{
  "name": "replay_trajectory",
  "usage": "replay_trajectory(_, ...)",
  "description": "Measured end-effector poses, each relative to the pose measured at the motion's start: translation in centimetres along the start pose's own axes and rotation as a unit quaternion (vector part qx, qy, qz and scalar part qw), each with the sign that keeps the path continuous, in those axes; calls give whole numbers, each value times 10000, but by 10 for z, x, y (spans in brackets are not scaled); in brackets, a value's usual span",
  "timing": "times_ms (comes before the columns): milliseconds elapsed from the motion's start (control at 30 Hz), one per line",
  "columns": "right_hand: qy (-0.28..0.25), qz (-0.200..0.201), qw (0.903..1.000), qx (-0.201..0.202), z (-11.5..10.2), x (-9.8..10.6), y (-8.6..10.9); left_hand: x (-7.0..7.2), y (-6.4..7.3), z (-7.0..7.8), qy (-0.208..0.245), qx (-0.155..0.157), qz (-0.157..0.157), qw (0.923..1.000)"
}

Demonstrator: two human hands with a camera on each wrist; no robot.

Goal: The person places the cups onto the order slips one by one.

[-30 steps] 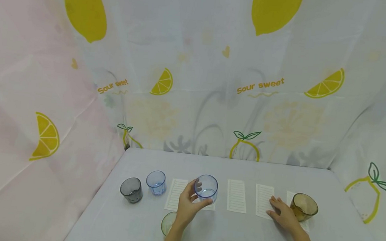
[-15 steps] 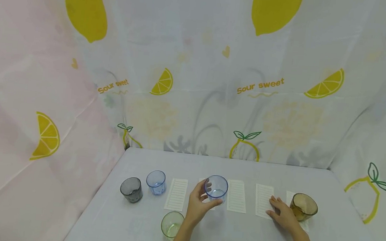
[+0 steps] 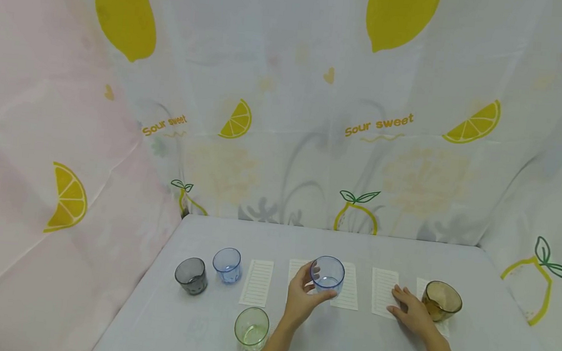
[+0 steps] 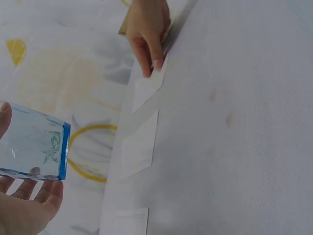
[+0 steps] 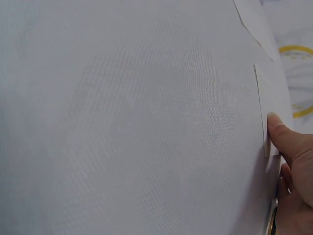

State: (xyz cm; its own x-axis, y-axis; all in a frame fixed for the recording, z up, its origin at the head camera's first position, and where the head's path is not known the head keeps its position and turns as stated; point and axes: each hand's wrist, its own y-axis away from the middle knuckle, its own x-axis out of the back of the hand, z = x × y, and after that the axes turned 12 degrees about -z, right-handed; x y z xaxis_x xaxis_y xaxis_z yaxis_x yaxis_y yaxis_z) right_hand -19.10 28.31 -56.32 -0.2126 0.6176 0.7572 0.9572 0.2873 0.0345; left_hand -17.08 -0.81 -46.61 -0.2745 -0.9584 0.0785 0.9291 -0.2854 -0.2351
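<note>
My left hand (image 3: 302, 297) grips a clear blue glass (image 3: 327, 274) between thumb and fingers, over the third lined paper sheet (image 3: 350, 293) from the left. In the left wrist view the blue glass (image 4: 32, 144) is held up above the tabletop. My right hand (image 3: 414, 314) rests with relaxed fingers at the edge of the fourth lined sheet (image 3: 383, 290). Its thumb touches that sheet (image 5: 266, 98) in the right wrist view. Just right of this hand, an amber glass (image 3: 442, 304) stands on another sheet, which is mostly covered.
A grey glass (image 3: 191, 276) and another blue glass (image 3: 227, 265) stand at the table's left. A green glass (image 3: 251, 330) stands nearer, left of my left forearm. More lined sheets (image 3: 256, 282) lie in the row. Lemon-printed curtains (image 3: 286, 114) enclose the white table (image 3: 186, 340).
My left hand has carried the blue glass rightward, from over the second sheet to over the third. The green glass is now uncovered by the forearm. My right hand stays put.
</note>
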Motion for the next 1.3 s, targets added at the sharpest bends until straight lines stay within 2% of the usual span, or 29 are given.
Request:
replay_trajectory(167,5,34,10000,-1,0,0,0,-11,-9,-21,130,47,-22,9999)
replay_trajectory(300,81,133,9998,81,0,-1,0,-21,-15,-39,26,87,57,9999)
replay_trajectory(500,85,106,9999,46,0,-1,-1,-31,-22,-54,-94,62,5,9999)
replay_trajectory(767,-11,-24,10000,-67,0,-1,-2,-46,-34,-61,-78,112,-142,9998)
replay_trajectory(900,-20,-5,10000,-60,-1,-1,-2,-54,-39,-62,-115,-39,-75,9999)
replay_trajectory(1133,60,66,10000,32,-2,0,0,-70,-46,-59,-57,169,-126,9998)
replay_trajectory(1300,37,98,9999,57,0,-1,-1,-80,-49,-62,-17,274,-102,9996)
